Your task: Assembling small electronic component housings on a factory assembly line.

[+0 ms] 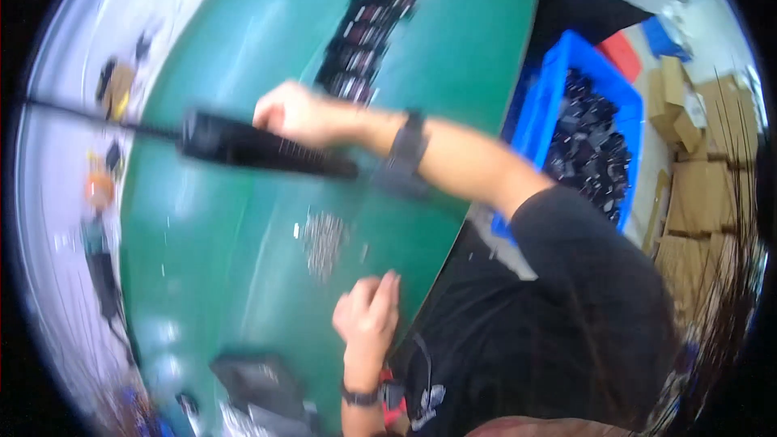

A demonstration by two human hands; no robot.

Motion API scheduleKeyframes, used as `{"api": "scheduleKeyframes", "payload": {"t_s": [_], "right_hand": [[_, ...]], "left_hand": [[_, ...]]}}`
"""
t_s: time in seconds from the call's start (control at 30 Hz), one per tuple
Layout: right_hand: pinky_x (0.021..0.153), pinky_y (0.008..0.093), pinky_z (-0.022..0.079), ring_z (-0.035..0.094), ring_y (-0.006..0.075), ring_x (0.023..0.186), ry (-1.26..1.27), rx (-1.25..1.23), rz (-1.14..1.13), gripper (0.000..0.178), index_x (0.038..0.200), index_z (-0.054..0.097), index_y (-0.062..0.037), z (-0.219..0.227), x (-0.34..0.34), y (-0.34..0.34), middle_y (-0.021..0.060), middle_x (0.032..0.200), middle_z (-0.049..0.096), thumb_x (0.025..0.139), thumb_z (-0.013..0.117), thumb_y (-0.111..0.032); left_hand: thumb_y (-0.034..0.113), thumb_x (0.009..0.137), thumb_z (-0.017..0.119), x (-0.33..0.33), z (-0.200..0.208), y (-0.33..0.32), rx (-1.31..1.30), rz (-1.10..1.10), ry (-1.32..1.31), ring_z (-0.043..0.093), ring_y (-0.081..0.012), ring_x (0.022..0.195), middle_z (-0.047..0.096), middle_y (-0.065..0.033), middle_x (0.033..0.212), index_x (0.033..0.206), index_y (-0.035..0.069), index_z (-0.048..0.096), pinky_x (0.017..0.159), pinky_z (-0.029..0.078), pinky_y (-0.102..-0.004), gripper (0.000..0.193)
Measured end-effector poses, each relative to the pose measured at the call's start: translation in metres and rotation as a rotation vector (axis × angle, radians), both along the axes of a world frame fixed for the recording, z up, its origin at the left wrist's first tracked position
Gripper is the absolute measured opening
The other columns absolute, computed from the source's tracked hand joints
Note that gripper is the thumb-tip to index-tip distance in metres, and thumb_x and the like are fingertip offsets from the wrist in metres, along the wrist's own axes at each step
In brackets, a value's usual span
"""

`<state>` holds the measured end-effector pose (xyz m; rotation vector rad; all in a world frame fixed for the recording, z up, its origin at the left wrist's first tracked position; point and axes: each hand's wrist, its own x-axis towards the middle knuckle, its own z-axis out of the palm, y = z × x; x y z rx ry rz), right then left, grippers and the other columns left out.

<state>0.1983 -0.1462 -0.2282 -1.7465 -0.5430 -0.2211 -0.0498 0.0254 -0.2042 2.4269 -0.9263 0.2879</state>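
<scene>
My right hand (293,113) reaches over the green table from the upper right, its fingers curled and blurred. A black corded tool (259,148), long and round like an electric screwdriver, crosses in front of part of that hand. Whether the fingers grip the tool is hidden. Near the table edge, my left hand (368,313) has its thumb held away from loosely bent fingers, with nothing visible in it. Small silvery pieces (324,241) like pins or screws lie scattered between my hands. Beyond the right hand runs a long row of dark parts (364,40).
The green table (218,259) curves across the view. Beside it on the right stands a blue crate (637,125) filled with black parts, with cardboard boxes (704,194) behind. A dark grey object (259,384) lies at the lower left. Assorted items line the pale surface further left.
</scene>
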Motion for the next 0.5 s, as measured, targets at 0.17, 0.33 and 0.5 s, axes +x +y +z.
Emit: {"api": "scheduleKeyframes", "payload": {"t_s": [0.17, 0.33, 0.5], "right_hand": [[0.051, 0.0260, 0.039, 0.048, 0.0034, 0.057, 0.316, 0.185, 0.102, 0.006, 0.084, 0.067, -0.0062, 0.010, -0.014, 0.010, -0.0051, 0.061, 0.057, 0.080, 0.064, -0.009], [0.049, 0.0234, 0.033, 0.045, 0.0002, 0.056, 0.384, 0.249, 0.185, 0.019, 0.083, 0.063, -0.0026, 0.012, -0.016, 0.003, -0.0070, 0.062, 0.054, 0.089, 0.068, -0.020], [0.049, 0.0235, 0.035, 0.046, 0.0007, 0.056, 0.359, 0.209, 0.180, 0.013, 0.085, 0.062, -0.0016, 0.016, -0.014, 0.002, -0.0059, 0.062, 0.054, 0.089, 0.065, -0.014]], "left_hand": [[0.008, 0.072, 0.080, 0.021, -0.003, 0.010, 0.009, 0.140, -0.062, 0.059, -0.0233, 0.057, 0.061, -0.0045, 0.075, 0.084, 0.010, 0.071, 0.050, 0.045, -0.0343, 0.014], [0.012, 0.072, 0.079, 0.036, -0.015, 0.007, -0.045, 0.170, -0.102, 0.058, -0.0241, 0.056, 0.060, -0.0030, 0.075, 0.084, 0.012, 0.068, 0.048, 0.044, -0.0344, 0.016], [0.018, 0.071, 0.081, 0.043, -0.009, 0.008, -0.015, 0.272, -0.186, 0.054, -0.0273, 0.061, 0.056, -0.0058, 0.072, 0.081, 0.010, 0.066, 0.051, 0.043, -0.0378, 0.020]]}}
